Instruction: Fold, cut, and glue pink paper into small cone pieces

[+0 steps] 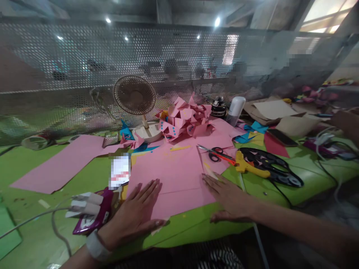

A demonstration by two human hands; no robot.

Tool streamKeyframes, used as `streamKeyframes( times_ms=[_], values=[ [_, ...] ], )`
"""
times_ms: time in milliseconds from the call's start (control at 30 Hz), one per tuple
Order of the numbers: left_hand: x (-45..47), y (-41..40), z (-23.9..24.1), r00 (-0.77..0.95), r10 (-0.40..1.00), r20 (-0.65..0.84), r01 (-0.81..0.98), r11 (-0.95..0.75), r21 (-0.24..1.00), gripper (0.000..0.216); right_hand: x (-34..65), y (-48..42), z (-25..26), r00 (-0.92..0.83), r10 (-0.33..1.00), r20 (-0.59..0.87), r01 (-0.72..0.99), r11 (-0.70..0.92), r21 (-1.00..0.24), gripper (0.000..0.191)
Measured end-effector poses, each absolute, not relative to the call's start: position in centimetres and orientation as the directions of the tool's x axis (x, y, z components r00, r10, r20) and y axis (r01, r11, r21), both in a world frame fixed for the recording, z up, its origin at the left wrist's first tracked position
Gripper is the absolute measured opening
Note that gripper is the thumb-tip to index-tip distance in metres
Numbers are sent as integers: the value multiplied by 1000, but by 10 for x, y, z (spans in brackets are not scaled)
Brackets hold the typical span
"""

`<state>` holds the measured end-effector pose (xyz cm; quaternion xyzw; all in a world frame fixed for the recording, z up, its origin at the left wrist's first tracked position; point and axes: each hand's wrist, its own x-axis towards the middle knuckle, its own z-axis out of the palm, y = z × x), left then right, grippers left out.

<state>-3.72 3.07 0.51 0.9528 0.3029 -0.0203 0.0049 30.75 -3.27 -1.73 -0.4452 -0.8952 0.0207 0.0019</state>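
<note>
A large pink paper sheet (171, 172) lies on the green table before me, with a crease or seam running across its near part. My left hand (137, 211) rests flat on the sheet's left edge, fingers spread and thumb toward the table's front. On the opposite edge my right hand (228, 196) lies flat, its fingertips on the paper. Beyond the right hand are scissors (215, 152) with black handles and a glue gun (249, 164) with a yellow handle. A purple power strip (97, 215) with white plugs sits beside my left wrist.
A pile of folded pink paper pieces (186, 117) stands at the back, beside a small fan (134, 96). Another pink sheet (61, 162) lies at left. A black tray-like piece (272, 164), a phone (282, 137) and cables occupy the right. A perforated metal screen (179, 48) rises behind.
</note>
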Motion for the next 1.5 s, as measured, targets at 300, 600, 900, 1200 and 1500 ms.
streamKeyframes(
  times_ms=[300, 600, 900, 1200, 1500],
  values=[
    [-46, 21, 5, 832, 555, -2, 553, -829, -85, 87, 313, -29, -10, -634, 773, -21, 765, 623, -161, 91],
    [-25, 23, 13, 854, 516, 71, 519, -835, -183, 75, 293, 4, 0, -752, 657, -45, 640, 712, -290, 87],
    [13, 43, -3, 833, 549, 66, 553, -828, -92, 76, 283, 31, 1, -762, 648, -6, 620, 727, -296, 81],
    [16, 48, -7, 824, 565, 40, 566, -824, -3, 80, 331, 16, 6, -502, 855, 132, 852, 515, -92, 52],
    [17, 47, -3, 830, 549, 100, 552, -834, 7, 75, 369, 54, 14, -56, 993, 104, 986, 39, 161, 36]
  ],
)
